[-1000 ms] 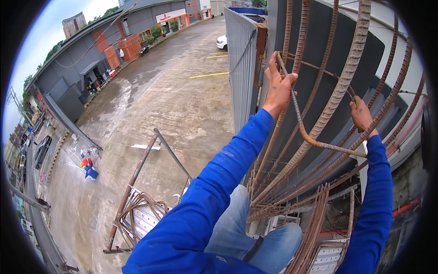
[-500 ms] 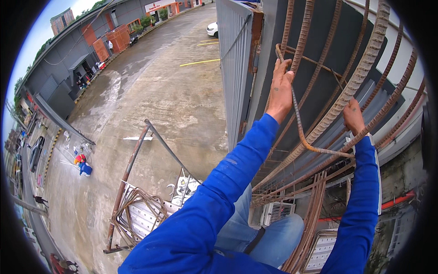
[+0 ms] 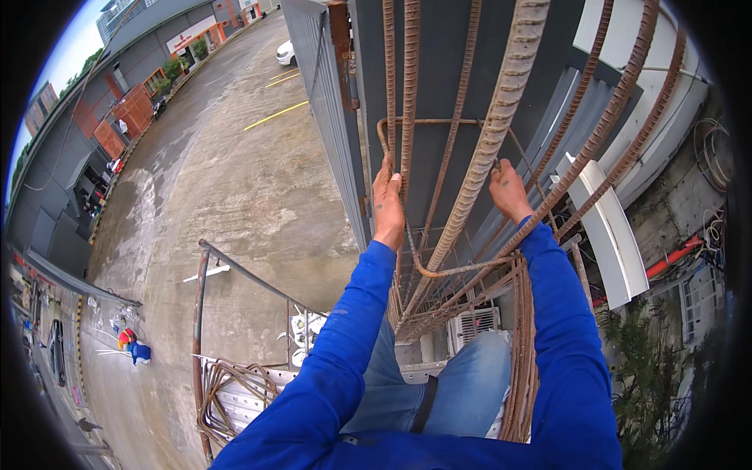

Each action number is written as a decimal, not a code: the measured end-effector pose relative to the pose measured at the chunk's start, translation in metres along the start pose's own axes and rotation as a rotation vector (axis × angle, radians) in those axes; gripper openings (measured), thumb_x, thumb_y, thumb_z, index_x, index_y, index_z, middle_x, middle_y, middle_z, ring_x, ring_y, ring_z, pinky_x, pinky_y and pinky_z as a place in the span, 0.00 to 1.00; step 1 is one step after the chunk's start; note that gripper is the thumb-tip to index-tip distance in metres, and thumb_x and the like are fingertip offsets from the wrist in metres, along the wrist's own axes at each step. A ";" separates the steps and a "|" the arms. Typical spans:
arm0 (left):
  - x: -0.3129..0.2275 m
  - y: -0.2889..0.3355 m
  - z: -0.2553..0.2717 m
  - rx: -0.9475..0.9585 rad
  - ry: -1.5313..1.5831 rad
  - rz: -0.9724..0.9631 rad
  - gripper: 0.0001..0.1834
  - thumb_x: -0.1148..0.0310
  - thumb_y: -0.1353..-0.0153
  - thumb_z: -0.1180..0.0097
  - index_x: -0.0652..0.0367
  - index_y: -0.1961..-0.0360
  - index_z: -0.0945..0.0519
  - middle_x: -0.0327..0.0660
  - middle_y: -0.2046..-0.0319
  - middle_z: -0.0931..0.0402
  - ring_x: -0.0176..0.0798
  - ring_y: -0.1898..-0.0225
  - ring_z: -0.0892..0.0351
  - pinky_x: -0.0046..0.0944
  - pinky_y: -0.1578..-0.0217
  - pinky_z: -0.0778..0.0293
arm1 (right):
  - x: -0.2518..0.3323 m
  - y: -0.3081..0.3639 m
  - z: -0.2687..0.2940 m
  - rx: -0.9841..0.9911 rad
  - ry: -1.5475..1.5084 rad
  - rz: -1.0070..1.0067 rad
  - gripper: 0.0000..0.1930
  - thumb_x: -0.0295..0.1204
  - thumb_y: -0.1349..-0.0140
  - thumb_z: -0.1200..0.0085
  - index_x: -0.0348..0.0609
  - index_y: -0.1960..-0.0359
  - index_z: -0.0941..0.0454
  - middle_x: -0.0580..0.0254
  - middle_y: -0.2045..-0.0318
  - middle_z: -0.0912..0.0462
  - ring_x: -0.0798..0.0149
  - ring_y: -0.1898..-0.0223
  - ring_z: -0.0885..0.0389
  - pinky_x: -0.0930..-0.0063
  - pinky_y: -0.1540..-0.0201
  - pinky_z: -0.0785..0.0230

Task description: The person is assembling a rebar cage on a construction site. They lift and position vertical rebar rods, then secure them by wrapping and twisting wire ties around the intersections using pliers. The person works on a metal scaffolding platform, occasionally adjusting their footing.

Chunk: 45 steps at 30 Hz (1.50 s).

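Note:
A rusty square rebar tie loops around several upright ribbed rebars of a column cage. My left hand grips the tie at its left corner, fingers wrapped on the thin bar. On the right side my right hand holds the same tie, next to the thick front rebar. Both arms wear blue sleeves. Another tie sits lower on the cage, below my hands.
I sit high on a metal scaffold platform with a rusty rail. Spare ties lie on it. Far below are a wet concrete yard, a grey metal fence, a white car and a person.
Both hands have slid the tie upward along the rebars, and my view has tilted so the cage now fills the upper centre.

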<state>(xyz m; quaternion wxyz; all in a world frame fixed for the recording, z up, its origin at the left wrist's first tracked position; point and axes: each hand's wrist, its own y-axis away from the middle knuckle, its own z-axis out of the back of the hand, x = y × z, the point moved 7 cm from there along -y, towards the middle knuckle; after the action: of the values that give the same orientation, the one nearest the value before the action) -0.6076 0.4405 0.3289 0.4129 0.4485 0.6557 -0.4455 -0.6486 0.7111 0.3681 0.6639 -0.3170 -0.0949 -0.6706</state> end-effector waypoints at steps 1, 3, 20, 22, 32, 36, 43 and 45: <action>0.001 0.005 0.002 -0.062 -0.111 0.030 0.29 0.61 0.28 0.59 0.49 0.28 0.44 0.50 0.39 0.39 0.45 0.33 0.43 0.42 0.32 0.46 | 0.002 0.006 -0.003 -0.002 -0.022 -0.052 0.12 0.31 0.33 0.57 0.35 0.55 0.33 0.28 0.65 0.21 0.29 0.57 0.24 0.41 0.53 0.33; 0.007 0.029 -0.003 -0.118 -0.078 0.343 0.31 0.57 0.28 0.56 0.52 0.28 0.45 0.41 0.59 0.30 0.34 0.62 0.27 0.37 0.66 0.25 | -0.008 0.009 -0.002 -0.024 -0.032 -0.075 0.12 0.32 0.34 0.56 0.35 0.55 0.31 0.30 0.66 0.20 0.30 0.58 0.23 0.42 0.55 0.33; 0.023 0.047 0.000 -0.117 0.086 0.284 0.18 0.60 0.26 0.61 0.62 0.56 0.24 0.34 0.88 0.33 0.28 0.93 0.43 0.32 0.92 0.46 | -0.007 0.240 0.085 -0.870 -0.801 0.330 0.21 0.43 0.25 0.65 0.35 0.45 0.39 0.61 0.77 0.28 0.71 0.75 0.32 0.76 0.69 0.37; 0.022 0.047 0.002 -0.113 0.072 0.266 0.18 0.60 0.26 0.61 0.62 0.57 0.23 0.35 0.88 0.33 0.28 0.94 0.43 0.33 0.92 0.46 | -0.044 0.302 0.044 -0.635 -0.778 0.000 0.21 0.45 0.26 0.62 0.37 0.49 0.35 0.63 0.77 0.29 0.72 0.77 0.34 0.76 0.71 0.37; 0.019 0.072 0.006 -0.102 -0.116 0.251 0.21 0.57 0.26 0.60 0.64 0.62 0.23 0.36 0.86 0.30 0.30 0.87 0.34 0.33 0.84 0.37 | -0.161 0.237 -0.091 -0.139 -0.358 -0.262 0.24 0.46 0.28 0.59 0.32 0.50 0.30 0.43 0.76 0.24 0.44 0.73 0.24 0.56 0.68 0.35; 0.026 0.114 -0.001 -0.018 -0.031 0.344 0.25 0.54 0.27 0.64 0.69 0.53 0.26 0.49 0.67 0.20 0.41 0.66 0.19 0.39 0.63 0.23 | -0.127 0.097 -0.099 -0.383 -0.466 -0.068 0.25 0.51 0.29 0.56 0.36 0.58 0.27 0.56 0.79 0.31 0.60 0.75 0.31 0.63 0.68 0.36; 0.025 0.129 -0.023 -0.003 0.245 0.471 0.26 0.51 0.26 0.66 0.65 0.67 0.29 0.58 0.70 0.21 0.54 0.65 0.17 0.46 0.61 0.22 | -0.120 0.010 -0.126 -0.556 -0.268 0.095 0.22 0.47 0.27 0.58 0.35 0.56 0.32 0.45 0.78 0.26 0.46 0.73 0.23 0.58 0.70 0.34; 0.032 0.131 -0.014 0.029 0.245 0.442 0.28 0.49 0.26 0.65 0.65 0.69 0.29 0.56 0.70 0.21 0.54 0.67 0.18 0.46 0.62 0.23 | -0.122 0.010 -0.132 -0.464 -0.291 0.069 0.21 0.45 0.27 0.58 0.35 0.58 0.33 0.44 0.78 0.25 0.40 0.72 0.23 0.55 0.70 0.34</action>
<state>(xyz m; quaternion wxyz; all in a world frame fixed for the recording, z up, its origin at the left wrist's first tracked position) -0.4922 0.4869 0.2741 0.4113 0.6374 0.5803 -0.2962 -0.6888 0.7388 0.1954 0.5755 -0.5567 -0.0220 -0.5987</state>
